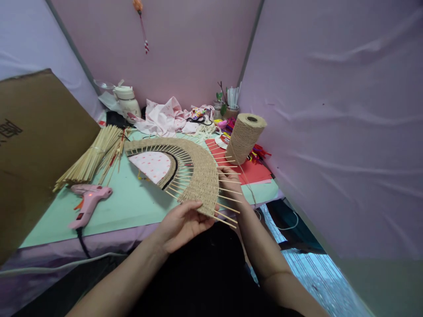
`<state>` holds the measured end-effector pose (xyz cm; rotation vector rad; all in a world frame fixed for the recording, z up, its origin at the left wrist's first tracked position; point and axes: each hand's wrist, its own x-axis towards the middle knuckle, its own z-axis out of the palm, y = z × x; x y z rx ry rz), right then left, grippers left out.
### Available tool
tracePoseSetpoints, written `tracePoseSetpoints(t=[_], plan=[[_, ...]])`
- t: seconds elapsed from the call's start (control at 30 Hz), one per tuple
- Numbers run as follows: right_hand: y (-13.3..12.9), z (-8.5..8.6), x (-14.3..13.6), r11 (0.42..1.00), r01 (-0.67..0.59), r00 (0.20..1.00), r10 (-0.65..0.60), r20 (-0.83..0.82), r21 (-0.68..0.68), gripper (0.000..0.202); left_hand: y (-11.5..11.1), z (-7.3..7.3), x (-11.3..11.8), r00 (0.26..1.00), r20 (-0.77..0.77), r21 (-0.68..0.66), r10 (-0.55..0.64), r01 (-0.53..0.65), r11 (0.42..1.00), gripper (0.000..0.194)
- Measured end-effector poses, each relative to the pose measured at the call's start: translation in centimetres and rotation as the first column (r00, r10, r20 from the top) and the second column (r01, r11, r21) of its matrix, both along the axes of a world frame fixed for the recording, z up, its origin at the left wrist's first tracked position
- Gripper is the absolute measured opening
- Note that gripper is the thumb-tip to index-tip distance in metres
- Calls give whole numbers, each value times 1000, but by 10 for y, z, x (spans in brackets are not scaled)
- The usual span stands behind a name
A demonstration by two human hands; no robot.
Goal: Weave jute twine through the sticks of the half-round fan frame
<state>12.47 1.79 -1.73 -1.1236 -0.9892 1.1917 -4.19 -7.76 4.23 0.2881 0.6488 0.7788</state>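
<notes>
Head view: left hand point(187, 223) pinches the near end of a woven twine fan point(202, 176), held over the tabletop point(132, 215). Right hand point(231, 184) sits among the protruding sticks point(228, 208); whether it grips, cannot tell. Risk, judged: squeezing hard could snap a stick; tugging the twine strand could topple the spool point(243, 138). Fan's underside and several fingertips hidden; strand's end untraceable.

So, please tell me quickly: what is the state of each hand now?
Left hand: closed, holding the fan by its near end.
Right hand: behind the sticks, partly hidden; grip cannot be told.
</notes>
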Motion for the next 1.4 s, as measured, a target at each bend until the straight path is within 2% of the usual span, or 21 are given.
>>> tracePoseSetpoints(t=[0.2, 0.33, 0.5, 0.73, 0.93, 1.07, 1.23, 1.4], plan=[[-3, 0, 13, 999, -35, 999, 36, 39, -19, 31, -2, -4, 4, 997, -37, 3, 70, -70, 998, 21], [-3, -1, 19, 998, -53, 996, 54, 69, -15, 35, -5, -7, 8, 992, -30, 23, 124, -123, 992, 29], [-5, 2, 30, 995, -104, 976, 102, 194, 0, 32, -9, -15, 2, 987, -28, 35, 157, -156, 987, 40], [-10, 18, 59, 981, -171, 884, 113, 454, 88, 22, -17, -22, -17, 982, -94, 13, 162, -161, 987, 30], [-15, 22, 60, 974, -168, 855, 67, 515, 151, 23, -20, -29, -24, 984, -129, 61, 124, -117, 991, 24], [-16, 18, 56, 971, -106, 836, -30, 547, 215, 30, -21, -34, -29, 985, -139, 74, 100, -90, 993, 26], [-21, 21, 59, 945, -56, 785, -158, 599, 321, 33, -23, -31, -31, 979, -172, 69, 106, -95, 993, 27], [-16, 22, 61, 933, -107, 773, -139, 619, 343, 20, -26, -26, -31, 969, -202, 32, 140, -137, 990, 24]])
